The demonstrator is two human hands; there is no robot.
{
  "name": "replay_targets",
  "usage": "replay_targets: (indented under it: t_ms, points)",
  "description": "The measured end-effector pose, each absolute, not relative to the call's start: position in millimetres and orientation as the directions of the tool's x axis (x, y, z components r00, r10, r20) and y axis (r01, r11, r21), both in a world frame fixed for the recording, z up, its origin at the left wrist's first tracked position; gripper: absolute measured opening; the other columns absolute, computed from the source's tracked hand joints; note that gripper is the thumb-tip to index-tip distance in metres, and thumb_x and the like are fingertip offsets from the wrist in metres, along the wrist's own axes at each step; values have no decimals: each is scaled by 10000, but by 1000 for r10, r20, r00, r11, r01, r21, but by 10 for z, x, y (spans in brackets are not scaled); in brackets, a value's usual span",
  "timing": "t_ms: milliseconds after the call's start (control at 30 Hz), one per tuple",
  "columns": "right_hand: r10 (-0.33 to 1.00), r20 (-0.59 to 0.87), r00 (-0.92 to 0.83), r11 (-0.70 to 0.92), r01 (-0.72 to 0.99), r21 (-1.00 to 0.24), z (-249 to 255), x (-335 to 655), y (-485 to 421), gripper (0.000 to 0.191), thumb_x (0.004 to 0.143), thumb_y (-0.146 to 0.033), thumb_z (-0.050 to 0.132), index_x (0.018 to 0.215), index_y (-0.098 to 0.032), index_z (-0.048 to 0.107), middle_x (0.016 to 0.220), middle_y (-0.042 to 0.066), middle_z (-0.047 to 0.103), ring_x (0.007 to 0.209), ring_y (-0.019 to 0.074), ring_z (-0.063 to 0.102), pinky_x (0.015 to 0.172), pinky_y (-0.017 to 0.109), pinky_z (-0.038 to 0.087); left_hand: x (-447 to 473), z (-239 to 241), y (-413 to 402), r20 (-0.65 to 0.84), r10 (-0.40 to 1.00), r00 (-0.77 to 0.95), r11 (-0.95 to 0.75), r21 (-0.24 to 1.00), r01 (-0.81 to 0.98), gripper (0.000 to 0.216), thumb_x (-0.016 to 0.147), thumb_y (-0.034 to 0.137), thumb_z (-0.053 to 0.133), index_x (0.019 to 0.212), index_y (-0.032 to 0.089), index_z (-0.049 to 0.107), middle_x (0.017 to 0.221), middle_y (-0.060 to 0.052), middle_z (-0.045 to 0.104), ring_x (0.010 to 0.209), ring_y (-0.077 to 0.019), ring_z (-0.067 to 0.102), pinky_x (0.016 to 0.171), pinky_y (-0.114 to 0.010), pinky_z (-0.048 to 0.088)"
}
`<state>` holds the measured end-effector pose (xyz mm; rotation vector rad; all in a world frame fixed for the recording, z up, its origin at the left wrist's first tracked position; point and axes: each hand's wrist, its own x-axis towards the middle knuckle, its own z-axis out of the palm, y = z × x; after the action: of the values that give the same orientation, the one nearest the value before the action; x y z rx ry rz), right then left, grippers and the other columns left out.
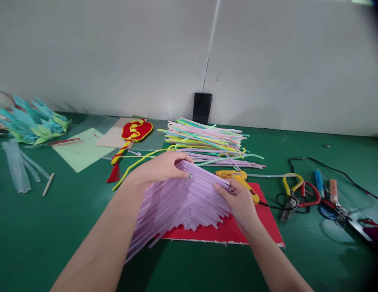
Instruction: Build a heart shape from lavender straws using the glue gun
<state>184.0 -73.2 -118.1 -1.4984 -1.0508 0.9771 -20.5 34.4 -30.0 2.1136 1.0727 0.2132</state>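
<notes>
A folded, roof-like piece made of many purple straws rests over a red board on the green table. My left hand curls over its top ridge, fingers pressing the far edge. My right hand grips the right end of the same purple piece, fingers closed on the straw tips. A yellow glue gun lies just behind my right hand.
A heap of pastel straws sits behind. Scissors and pliers with markers lie right. A red and yellow ornament, green paper, clear glue sticks and a blue-green paper craft lie left. A dark phone leans on the wall.
</notes>
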Motion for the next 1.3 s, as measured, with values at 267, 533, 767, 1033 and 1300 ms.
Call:
replay_targets:
  t_ms: [267, 533, 767, 1033, 1300]
  points:
    - [949, -116, 292, -104, -55, -993, -1201, 1840, -724, 366, 652, -469, 747, 876, -190, 668, 846, 50, 696, 816, 220, 630, 764, 352, 492, -210, -274, 341, -192, 703, 685, -386, 705, 594, 306, 709, 297, 633, 1001, 210, 609, 1005, 13, 651, 907, -185, 580, 803, -267, 420]
    - [947, -131, 293, -116, -68, -991, -1210, 1827, -725, 380, 649, -478, 747, 870, -181, 662, 817, 49, 689, 784, 219, 624, 724, 343, 486, -193, -329, 373, -166, 752, 638, -346, 724, 597, 262, 725, 374, 638, 905, 185, 604, 985, 1, 650, 901, -193, 582, 790, -276, 428]
    - [960, -55, 275, -68, 38, -997, -1241, 1814, -717, 311, 707, -449, 710, 853, -181, 649, 783, 44, 683, 767, 195, 626, 699, 323, 503, -197, -303, 357, -188, 783, 593, -339, 671, 660, 319, 718, 409, 645, 954, 197, 617, 1071, -8, 661, 1025, -233, 572, 873, -298, 419]
    - [668, 516, 536, 264, 478, -838, -1106, 1874, -778, 104, 814, -253, 635, 904, -201, 642, 829, 37, 655, 776, 169, 643, 720, 334, 536, -203, -200, 289, -249, 757, 605, -329, 654, 681, 245, 746, 380, 621, 933, 221, 637, 1041, 7, 671, 965, -212, 597, 820, -286, 426]
    - [550, 825, 131, 468, 770, -434, -1003, 1699, -855, 216, 773, -85, 664, 917, -244, 683, 824, 14, 588, 734, 135, 594, 678, 301, 529, -90, -114, 160, -229, 723, 652, -394, 639, 661, 205, 758, 372, 617, 879, 206, 618, 941, 12, 664, 854, -185, 591, 701, -264, 407]
